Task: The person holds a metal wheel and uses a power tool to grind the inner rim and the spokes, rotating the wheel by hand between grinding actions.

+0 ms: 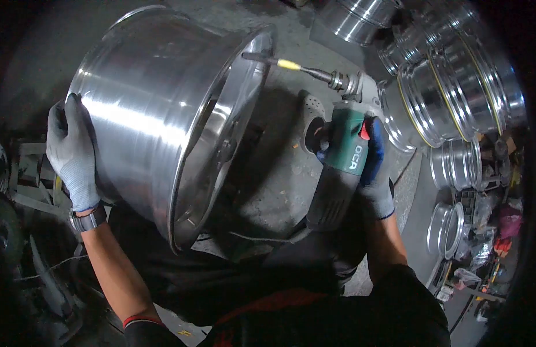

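A large polished metal wheel rim (140, 115) lies tilted across my lap, its spoked face turned to the right. My left hand (72, 141), in a grey-white glove, grips the rim at its back edge, fingers against the outer barrel. In my gloved right hand (375, 168) is a green and black angle grinder (344, 141) marked DCA, with a red switch near the thumb. A long spindle with a yellow band (289, 64) runs from its head. The dark tip (256, 57) overlaps the upper lip of the wheel's face.
Several shiny wheel rims (447, 87) are stacked on the right, and one small rim (445, 230) stands lower down. A shoe (312, 113) rests on the grey floor behind the grinder. A power cord (262, 238) trails under it. Metal framework (33, 173) stands at left.
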`<state>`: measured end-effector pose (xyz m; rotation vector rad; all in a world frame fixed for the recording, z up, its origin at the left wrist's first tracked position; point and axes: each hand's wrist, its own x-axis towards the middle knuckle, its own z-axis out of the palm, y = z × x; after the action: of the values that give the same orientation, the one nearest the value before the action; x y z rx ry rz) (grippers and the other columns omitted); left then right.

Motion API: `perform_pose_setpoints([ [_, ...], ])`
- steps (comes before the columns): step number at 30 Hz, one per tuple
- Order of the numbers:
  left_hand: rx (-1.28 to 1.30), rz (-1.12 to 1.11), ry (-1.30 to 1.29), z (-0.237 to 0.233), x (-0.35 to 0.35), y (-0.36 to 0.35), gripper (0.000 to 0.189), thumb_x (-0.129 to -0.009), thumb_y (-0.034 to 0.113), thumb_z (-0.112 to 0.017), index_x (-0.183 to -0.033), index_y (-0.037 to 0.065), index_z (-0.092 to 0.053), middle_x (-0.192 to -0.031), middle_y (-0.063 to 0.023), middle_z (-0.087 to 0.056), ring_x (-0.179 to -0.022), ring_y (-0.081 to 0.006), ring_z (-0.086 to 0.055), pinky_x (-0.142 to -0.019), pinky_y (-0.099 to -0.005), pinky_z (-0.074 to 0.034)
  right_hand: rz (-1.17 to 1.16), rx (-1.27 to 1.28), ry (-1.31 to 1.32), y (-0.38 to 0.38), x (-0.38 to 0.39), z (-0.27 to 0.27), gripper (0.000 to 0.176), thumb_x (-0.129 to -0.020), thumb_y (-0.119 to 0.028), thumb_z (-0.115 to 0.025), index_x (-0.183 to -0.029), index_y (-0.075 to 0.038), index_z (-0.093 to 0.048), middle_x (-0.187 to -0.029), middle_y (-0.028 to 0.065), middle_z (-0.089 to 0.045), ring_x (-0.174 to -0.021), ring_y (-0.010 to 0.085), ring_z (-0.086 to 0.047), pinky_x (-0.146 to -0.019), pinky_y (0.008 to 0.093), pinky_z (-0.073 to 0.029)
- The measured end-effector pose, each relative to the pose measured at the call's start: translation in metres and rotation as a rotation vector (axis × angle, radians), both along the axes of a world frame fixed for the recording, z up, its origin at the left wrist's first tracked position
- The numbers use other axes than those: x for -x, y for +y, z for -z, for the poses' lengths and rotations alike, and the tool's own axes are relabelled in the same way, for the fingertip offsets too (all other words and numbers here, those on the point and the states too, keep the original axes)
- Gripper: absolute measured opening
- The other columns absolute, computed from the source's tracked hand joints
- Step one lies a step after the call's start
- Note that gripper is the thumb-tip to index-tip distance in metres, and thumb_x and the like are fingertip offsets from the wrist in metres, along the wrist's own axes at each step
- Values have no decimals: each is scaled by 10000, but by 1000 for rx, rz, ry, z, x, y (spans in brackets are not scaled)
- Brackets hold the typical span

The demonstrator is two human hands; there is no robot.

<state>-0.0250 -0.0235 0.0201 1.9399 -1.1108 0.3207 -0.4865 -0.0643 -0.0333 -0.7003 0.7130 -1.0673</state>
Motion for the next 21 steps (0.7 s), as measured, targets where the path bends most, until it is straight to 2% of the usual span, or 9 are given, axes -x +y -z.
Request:
perform_pose_setpoints([
  [2,-32,-35,15,-3,6,0,427,-1056,409,-570,-1183,19,-690,-992,-98,-719,-897,-143,-611,-842,-312,-487,20,-31,50,4,-2,-4,609,-1053,-544,-467,-1311,-8,-592,-1076,176,-702,-907,292,-734,-829,431,-619],
  [4,-39,-21,18,-2,2,0,433,-1056,414,-568,-1193,21,-688,-1004,-104,-720,-906,-146,-614,-850,-317,-488,41,-66,100,3,-1,-2,605,-1054,-541,-467,-1311,-8,-592,-1084,176,-700,-908,291,-733,-828,428,-619],
  [7,-30,-11,32,-2,3,0,441,-1056,418,-567,-1210,22,-685,-1023,-109,-720,-917,-150,-617,-860,-322,-489,-49,30,44,-2,-1,3,693,-1019,-635,-456,-1331,-29,-581,-1130,206,-677,-958,313,-665,-861,441,-589],
  [9,-13,-10,44,1,0,-1,444,-1055,418,-568,-1216,21,-682,-1030,-109,-719,-919,-151,-618,-861,-322,-489,8,-38,-86,1,-7,-6,596,-1059,-524,-469,-1330,-5,-581,-1113,181,-693,-935,291,-725,-829,424,-616],
  [10,0,-19,-14,5,-7,-2,442,-1054,415,-570,-1216,19,-681,-1035,-109,-719,-921,-153,-617,-862,-322,-488,7,-34,-84,2,-5,-8,596,-1059,-524,-469,-1330,-5,-581,-1113,181,-693,-935,291,-725,-829,424,-616],
  [12,9,-30,-73,6,-7,-1,441,-1054,412,-571,-1217,17,-679,-1040,-108,-718,-923,-156,-617,-863,-322,-487,30,-14,89,3,-3,-9,605,-1059,-528,-465,-1343,-6,-576,-1109,178,-693,-937,290,-722,-847,432,-613],
  [14,-3,-4,48,-3,7,1,435,-1052,405,-575,-1217,17,-679,-1035,-104,-718,-925,-155,-615,-861,-324,-488,3,26,62,2,-3,-4,605,-1059,-528,-465,-1345,-5,-574,-1110,178,-693,-939,292,-723,-853,435,-614],
  [19,-37,-21,49,-2,2,0,430,-1049,402,-580,-1203,13,-679,-1035,-107,-717,-923,-162,-618,-858,-327,-489,1,64,26,3,-2,-5,608,-1058,-525,-470,-1351,-2,-571,-1117,180,-693,-942,299,-729,-864,444,-618],
  [21,-64,-33,67,-2,1,0,429,-1048,403,-581,-1198,12,-678,-1037,-110,-718,-923,-166,-620,-859,-329,-490,23,70,142,3,0,-4,615,-1057,-525,-470,-1358,2,-568,-1119,182,-692,-944,302,-731,-864,443,-620],
])
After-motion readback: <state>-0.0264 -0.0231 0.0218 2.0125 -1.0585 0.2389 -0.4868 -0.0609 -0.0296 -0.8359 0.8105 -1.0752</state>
